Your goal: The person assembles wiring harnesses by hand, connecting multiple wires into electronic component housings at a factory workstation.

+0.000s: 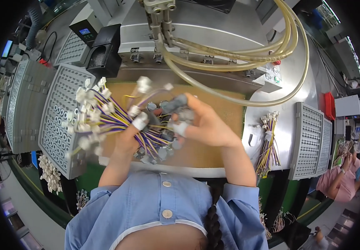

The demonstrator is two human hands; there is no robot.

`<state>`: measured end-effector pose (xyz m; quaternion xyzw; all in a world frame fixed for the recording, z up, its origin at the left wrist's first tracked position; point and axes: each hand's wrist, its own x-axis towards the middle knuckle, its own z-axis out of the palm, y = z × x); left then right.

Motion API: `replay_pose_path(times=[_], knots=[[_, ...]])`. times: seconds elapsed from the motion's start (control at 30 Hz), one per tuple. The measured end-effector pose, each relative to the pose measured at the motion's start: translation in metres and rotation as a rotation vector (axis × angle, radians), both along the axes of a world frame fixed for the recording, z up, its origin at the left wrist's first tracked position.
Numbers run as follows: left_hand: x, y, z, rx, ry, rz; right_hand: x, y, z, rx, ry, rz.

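Observation:
A thick bundle of wire leads (119, 116), in yellow, purple and black, is gripped by my left hand (126, 139). Its white connectors fan out to the left, blurred by motion. Small round metallic parts (159, 154) cluster at the bundle's other end, below and between my hands. My right hand (209, 125) reaches in from the right, its fingers curled together by these parts. White and grey coverings sit on its fingertips; a white one is on my left thumb. What the right fingers pinch is blurred and cannot be made out.
A tan work mat (226, 152) lies under my hands. Grey trays (59, 121) stand at left, one with rings in its pockets; another tray (309, 141) is at right beside a wire bundle (269, 143). Yellowish hoses (230, 98) loop overhead. A black box (104, 50) stands far left.

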<state>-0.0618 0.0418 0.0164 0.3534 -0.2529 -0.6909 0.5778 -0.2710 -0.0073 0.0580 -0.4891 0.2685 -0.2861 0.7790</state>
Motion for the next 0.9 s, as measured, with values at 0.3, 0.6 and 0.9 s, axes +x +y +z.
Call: replay_pose_path(times=[0.3, 0.6, 0.9], knots=[[0.003, -0.014, 0.000, -0.164, 0.255, -0.239, -0.011, -0.029, -0.023, -0.988, 0.705, -0.229], [0.055, -0.018, -0.022, -0.064, -1.101, 0.216, 0.068, 0.022, 0.019, -1.004, 0.379, 0.112], [0.062, 0.055, 0.021, -0.083, -1.062, 0.149, 0.112, 0.005, -0.030, -0.998, 0.645, 0.046]])
